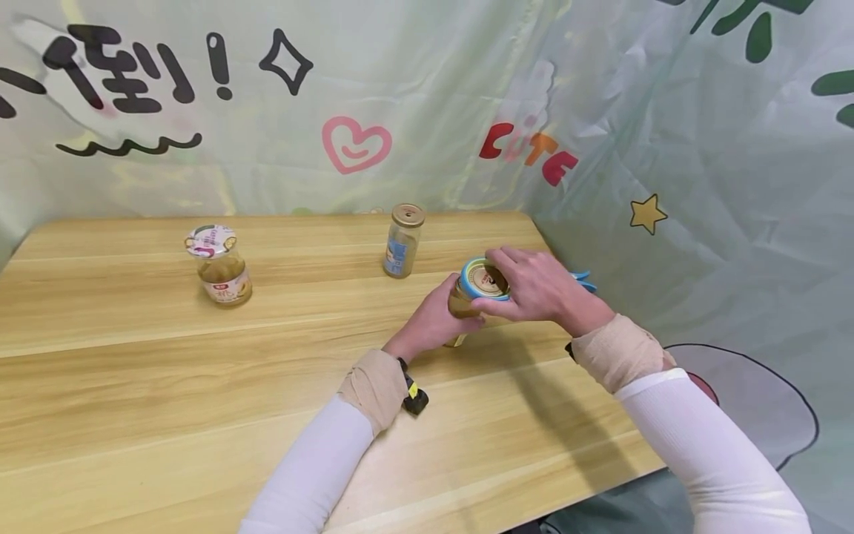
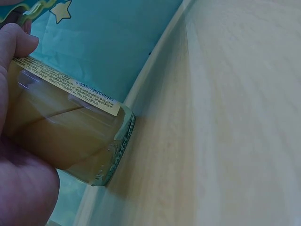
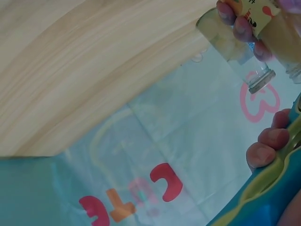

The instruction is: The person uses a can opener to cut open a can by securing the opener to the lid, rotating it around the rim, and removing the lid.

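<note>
My left hand (image 1: 435,317) grips a glass jar (image 2: 66,127) of amber contents round its body, and in the left wrist view the jar's base stands close to the tabletop. A gold metal lid (image 1: 485,280) tops this jar. Around the lid sits a blue jar opener (image 1: 467,285) with a yellow-green inner edge. My right hand (image 1: 534,285) holds the opener from above, fingers curled over its far side and thumb along the near side. The opener's blue handle ends (image 1: 584,280) stick out beyond the right wrist. In the right wrist view the opener (image 3: 263,183) shows beside curled fingertips.
A second glass jar (image 1: 403,243) with a gold lid and blue label stands behind the hands. Farther left on the wooden table (image 1: 200,400) is a clear cup (image 1: 227,280) with its printed foil cover (image 1: 210,241) on top. Printed cloth (image 1: 427,89) hangs along the back and right.
</note>
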